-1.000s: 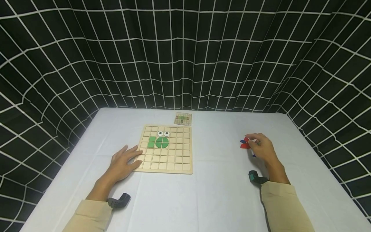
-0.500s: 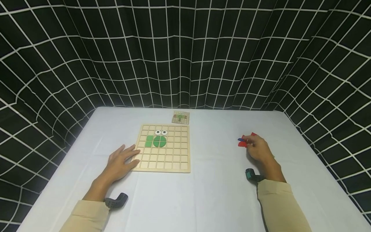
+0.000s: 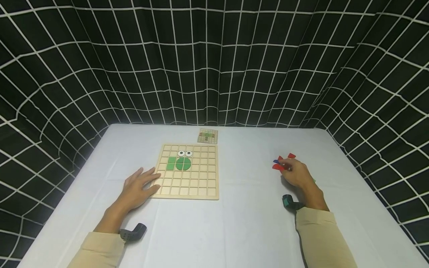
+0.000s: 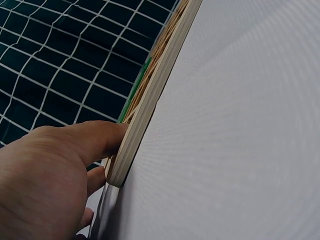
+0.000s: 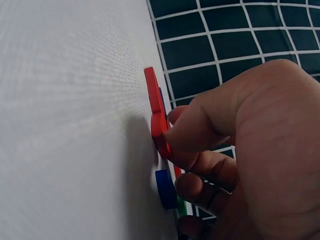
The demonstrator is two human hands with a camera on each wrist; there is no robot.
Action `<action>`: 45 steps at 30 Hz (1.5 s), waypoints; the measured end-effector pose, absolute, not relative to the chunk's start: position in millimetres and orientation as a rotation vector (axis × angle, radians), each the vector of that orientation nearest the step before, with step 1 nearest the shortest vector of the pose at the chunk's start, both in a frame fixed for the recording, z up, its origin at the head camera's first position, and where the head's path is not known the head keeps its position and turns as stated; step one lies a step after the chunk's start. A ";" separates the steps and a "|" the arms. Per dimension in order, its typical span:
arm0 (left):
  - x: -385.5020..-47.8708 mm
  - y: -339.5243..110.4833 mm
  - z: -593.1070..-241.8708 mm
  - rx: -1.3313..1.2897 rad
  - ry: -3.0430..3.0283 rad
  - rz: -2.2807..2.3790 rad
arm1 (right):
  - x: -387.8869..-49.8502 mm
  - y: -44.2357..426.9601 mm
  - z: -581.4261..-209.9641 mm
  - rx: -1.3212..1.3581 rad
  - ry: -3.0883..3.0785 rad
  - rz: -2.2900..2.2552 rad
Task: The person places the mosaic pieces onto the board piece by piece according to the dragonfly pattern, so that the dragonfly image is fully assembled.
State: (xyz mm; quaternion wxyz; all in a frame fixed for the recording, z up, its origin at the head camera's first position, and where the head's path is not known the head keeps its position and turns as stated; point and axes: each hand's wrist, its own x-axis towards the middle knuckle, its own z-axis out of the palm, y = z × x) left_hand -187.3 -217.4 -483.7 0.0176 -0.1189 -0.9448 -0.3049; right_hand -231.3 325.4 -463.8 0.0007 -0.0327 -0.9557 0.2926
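Observation:
The left hand lies with spread fingers on the left edge of the wooden grid board; its thumb touches the frame in the left wrist view. On the board are green squares, a green circle and two eye pieces. Over a small group of loose pieces, the right hand has curled fingers. Its thumb and index finger pinch a red piece, beside another red piece. A blue piece lies nearer the other fingers, which partly hide the group.
A small patterned card lies behind the board. One red piece sits behind the right hand, and a bit of green shows beside its wrist. A dark curtain with white grid lines surrounds the white table.
The right hand has shifted slightly left over the loose pieces, uncovering a red piece behind it. The left hand stays on the board's edge. The head view has shifted a little.

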 end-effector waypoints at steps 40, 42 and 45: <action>-191.9 -217.7 -486.2 -0.394 -2.934 -0.947 | -194.8 331.6 -386.5 0.039 -2.828 0.926; -191.2 -217.8 -486.4 -0.386 -2.936 -0.947 | -189.3 326.5 -374.9 0.060 -2.779 0.919; -189.4 -218.1 -487.9 -0.367 -2.940 -0.950 | -182.8 317.6 -362.4 0.119 -2.707 0.897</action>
